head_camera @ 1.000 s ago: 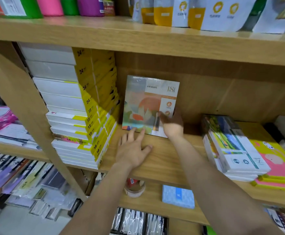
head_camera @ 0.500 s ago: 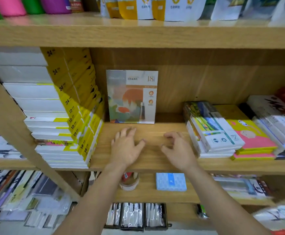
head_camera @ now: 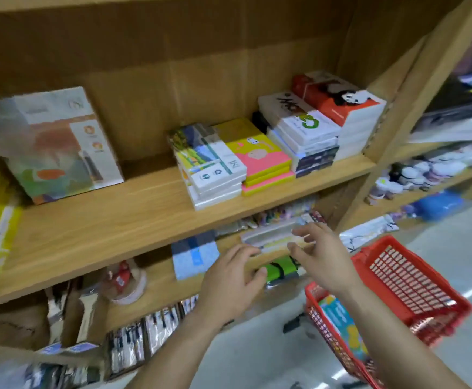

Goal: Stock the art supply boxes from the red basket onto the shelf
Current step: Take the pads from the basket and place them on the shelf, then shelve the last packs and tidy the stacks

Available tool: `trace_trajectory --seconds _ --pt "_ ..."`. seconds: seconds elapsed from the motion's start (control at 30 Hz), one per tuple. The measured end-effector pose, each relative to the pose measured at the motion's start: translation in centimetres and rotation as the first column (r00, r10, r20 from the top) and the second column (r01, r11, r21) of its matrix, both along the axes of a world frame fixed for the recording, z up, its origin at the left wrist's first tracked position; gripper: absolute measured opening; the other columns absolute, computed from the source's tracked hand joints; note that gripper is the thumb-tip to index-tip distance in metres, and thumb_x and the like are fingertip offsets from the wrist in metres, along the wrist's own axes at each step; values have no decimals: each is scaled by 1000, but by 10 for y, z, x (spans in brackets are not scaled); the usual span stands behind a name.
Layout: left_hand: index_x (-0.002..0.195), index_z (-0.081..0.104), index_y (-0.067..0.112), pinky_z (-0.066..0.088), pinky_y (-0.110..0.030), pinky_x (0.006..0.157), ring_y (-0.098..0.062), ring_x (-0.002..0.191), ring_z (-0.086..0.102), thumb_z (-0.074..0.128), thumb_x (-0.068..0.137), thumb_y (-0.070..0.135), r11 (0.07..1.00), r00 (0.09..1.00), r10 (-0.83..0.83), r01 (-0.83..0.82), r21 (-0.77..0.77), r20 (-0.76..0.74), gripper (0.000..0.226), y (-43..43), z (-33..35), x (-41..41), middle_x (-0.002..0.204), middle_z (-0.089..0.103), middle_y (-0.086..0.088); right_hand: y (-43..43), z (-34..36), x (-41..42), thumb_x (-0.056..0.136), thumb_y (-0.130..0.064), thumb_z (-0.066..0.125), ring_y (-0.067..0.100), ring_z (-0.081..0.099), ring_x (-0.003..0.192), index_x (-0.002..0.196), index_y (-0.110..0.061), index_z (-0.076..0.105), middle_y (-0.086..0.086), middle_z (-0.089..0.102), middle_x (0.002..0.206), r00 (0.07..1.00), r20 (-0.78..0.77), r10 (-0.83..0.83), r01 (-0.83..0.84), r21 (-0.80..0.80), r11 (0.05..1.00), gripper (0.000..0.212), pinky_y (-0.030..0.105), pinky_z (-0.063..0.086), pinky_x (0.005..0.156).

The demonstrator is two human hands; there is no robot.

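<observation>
In the head view, the look has swung right and down since half a second ago, so the yellow stacks that filled the left side are now almost out of frame and a red basket (head_camera: pixel 408 279) has come in at the lower right. It sits tilted beside the shelf unit, with one colourful box (head_camera: pixel 341 324) lying inside, partly hidden by the right forearm. Both hands have lifted off the shelf (head_camera: pixel 111 220), where they rested flat before. The left hand (head_camera: pixel 229 287) now hangs in the air in front of the lower shelf, fingers loosely spread, its grip released and holding nothing. The right hand (head_camera: pixel 321 262) is beside it, nearer the basket, fingers splayed and apart, its grip likewise released. The art box (head_camera: pixel 52 144) placed earlier stands where it was, upright and leaning on the back panel at the left of the shelf. To its right, well apart from it, lie the same flat stacks (head_camera: pixel 215 167), then a pink-and-yellow pile (head_camera: pixel 260 158) touching them. On the lower shelf, behind the hands, lie a blue pad (head_camera: pixel 194 255) and a green packet (head_camera: pixel 281 269). The frame is blurred.
</observation>
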State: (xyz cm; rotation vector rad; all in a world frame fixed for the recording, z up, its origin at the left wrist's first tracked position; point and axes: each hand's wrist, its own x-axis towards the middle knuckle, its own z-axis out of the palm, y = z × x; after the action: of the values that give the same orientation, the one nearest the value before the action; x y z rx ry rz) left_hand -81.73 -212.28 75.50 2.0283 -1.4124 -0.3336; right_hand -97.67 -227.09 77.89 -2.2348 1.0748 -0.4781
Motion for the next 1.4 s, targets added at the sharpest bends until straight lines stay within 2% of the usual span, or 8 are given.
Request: trace_trajectory --seconds 0.23,0.33,0.47,0.77,0.93,1.17,1.33,1.4 --pt "137 54 21 44 -37 100 -23 125 54 57 91 49 863 935 -352 304 403 48 54 -110 -87 -100 137 58 -1 -51 -91 -199 83 -32 76 30 65 103 113 -12 70 10 67 111 873 -323 -365 413 95 906 37 30 46 86" --pt "134 55 19 46 -41 98 -27 123 55 59 90 46 788 914 -405 349 507 -1 51 -147 -126 -136 132 59 -6 -68 -139 -255 84 -37 73 32 64 110 120 -12 68 14 66 120 811 -437 -389 510 204 836 43 34 47 92" --pt "137 51 17 44 -44 100 -31 122 53 63 85 44 742 918 -397 317 590 6 60 -183 -179 -165 128 57 -10 -95 -212 -279 84 -40 70 34 62 113 127 -14 63 14 62 124 810 -508 -292 487 306 818 50 35 48 94" --pt "148 40 5 26 -42 111 -37 133 40 75 77 43 829 938 -301 169 533 171 88 -227 -299 -157 146 47 -18 -131 -396 -257 85 -37 65 40 58 119 129 -7 54 23 58 128 786 -594 -172 540 522 660 54 40 48 97" --pt "152 31 11 36 -45 108 -34 131 43 67 88 33 832 975 -217 204 516 -35 77 -226 -357 -148 145 47 -16 -133 -477 -244 81 -51 68 41 48 129 142 -10 40 17 48 141 704 -696 -143 609 488 625 79 49 44 105" --pt "149 32 15 44 -39 95 -29 121 52 59 86 35 895 977 -192 212 394 -90 71 -218 -377 -150 138 51 -13 -124 -514 -230 60 -73 74 34 42 136 144 -17 31 8 45 143 658 -743 -119 579 399 711 109 60 30 108" --pt "147 31 19 42 -38 96 -25 120 51 58 84 39 906 979 -182 205 370 -97 71 -218 -380 -150 136 51 -10 -138 -518 -235 56 -82 66 37 41 131 136 -22 46 13 45 135 589 -799 -117 609 344 714 101 57 34 104" --pt "147 31 21 39 -35 96 -23 120 50 57 84 42 910 980 -178 200 363 -93 71 -219 -383 -149 136 51 -8 -142 -516 -237 55 -81 65 35 45 127 131 -23 50 13 48 132 614 -777 -135 609 359 707 97 52 40 101"
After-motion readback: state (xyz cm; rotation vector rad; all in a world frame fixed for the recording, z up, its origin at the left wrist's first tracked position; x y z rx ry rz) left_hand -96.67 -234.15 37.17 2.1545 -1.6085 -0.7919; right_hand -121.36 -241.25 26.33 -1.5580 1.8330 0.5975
